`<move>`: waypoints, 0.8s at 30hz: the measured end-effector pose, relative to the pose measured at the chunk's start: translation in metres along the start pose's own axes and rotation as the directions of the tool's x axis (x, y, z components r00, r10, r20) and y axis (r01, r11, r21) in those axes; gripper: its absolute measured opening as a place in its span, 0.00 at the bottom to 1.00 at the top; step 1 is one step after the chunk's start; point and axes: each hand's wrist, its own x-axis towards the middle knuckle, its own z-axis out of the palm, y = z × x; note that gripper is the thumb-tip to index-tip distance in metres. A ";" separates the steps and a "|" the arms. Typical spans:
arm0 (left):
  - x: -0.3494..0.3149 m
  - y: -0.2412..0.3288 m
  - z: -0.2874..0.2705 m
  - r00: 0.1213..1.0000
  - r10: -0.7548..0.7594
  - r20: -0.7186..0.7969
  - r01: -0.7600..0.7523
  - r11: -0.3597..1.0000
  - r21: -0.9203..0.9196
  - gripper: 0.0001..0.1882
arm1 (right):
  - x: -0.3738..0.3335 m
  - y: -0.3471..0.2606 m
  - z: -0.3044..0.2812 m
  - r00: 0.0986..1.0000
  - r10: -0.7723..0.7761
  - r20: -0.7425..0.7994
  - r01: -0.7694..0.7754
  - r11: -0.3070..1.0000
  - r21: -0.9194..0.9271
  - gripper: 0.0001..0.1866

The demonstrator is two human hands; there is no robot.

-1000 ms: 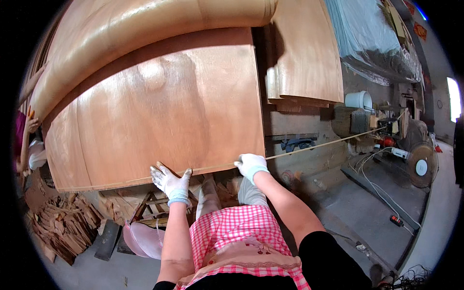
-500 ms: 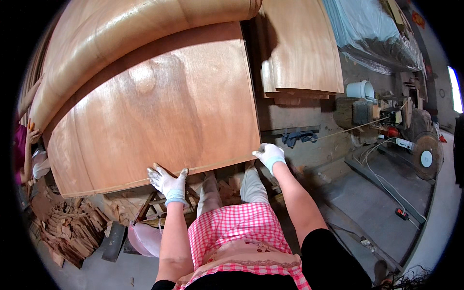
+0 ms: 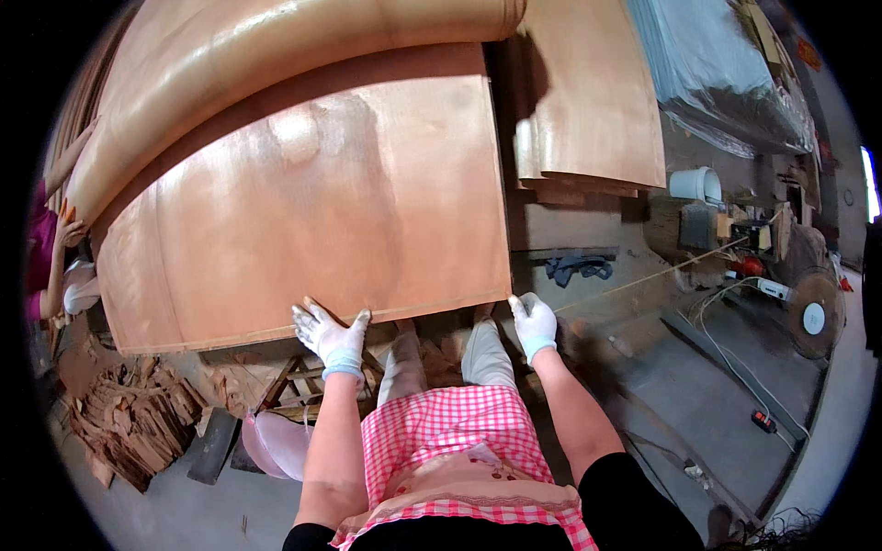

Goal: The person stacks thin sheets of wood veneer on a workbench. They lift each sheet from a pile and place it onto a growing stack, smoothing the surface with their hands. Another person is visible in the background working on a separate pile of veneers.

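A wide reddish-brown wood veneer sheet (image 3: 276, 220) lies flat in front of me, with a thin strip along its near edge. My left hand (image 3: 333, 342), in a white glove, rests on that near edge with fingers spread over the surface and the thumb apart. At the near right corner, my gloved right hand (image 3: 535, 329) has its fingers closed around the sheet's edge. A large curled veneer sheet (image 3: 230, 69) arches across the far side. On the left, another person's hand (image 3: 70, 228) touches the end of this curl.
More veneer (image 3: 588, 110) is stacked at the far right, beside a plastic-wrapped pile (image 3: 717, 83). Broken veneer scraps (image 3: 129, 418) lie on the floor at left, near a pink rounded thing (image 3: 276, 444). A white bucket (image 3: 695, 185), a fan (image 3: 813, 317) and cables are at right.
The view has shifted a little. My right hand has turned more upright and sits further to the outside of the corner. My left hand stays at the near edge, fingers spread.
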 end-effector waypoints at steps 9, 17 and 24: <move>-0.084 0.063 0.014 0.501 0.866 0.009 -0.858 0.498 -0.124 0.41 | -0.016 -0.026 0.016 0.996 -0.077 0.047 0.076 0.996 0.039 0.24; -0.090 0.104 0.071 0.395 0.913 0.097 -0.914 0.402 -0.060 0.43 | -0.015 -0.004 0.027 0.999 -0.022 0.031 0.019 0.996 0.088 0.22; -0.067 0.046 0.015 0.611 0.791 -0.010 -0.790 0.609 -0.070 0.39 | 0.012 -0.045 0.033 1.000 0.021 0.023 -0.012 0.940 -0.341 0.26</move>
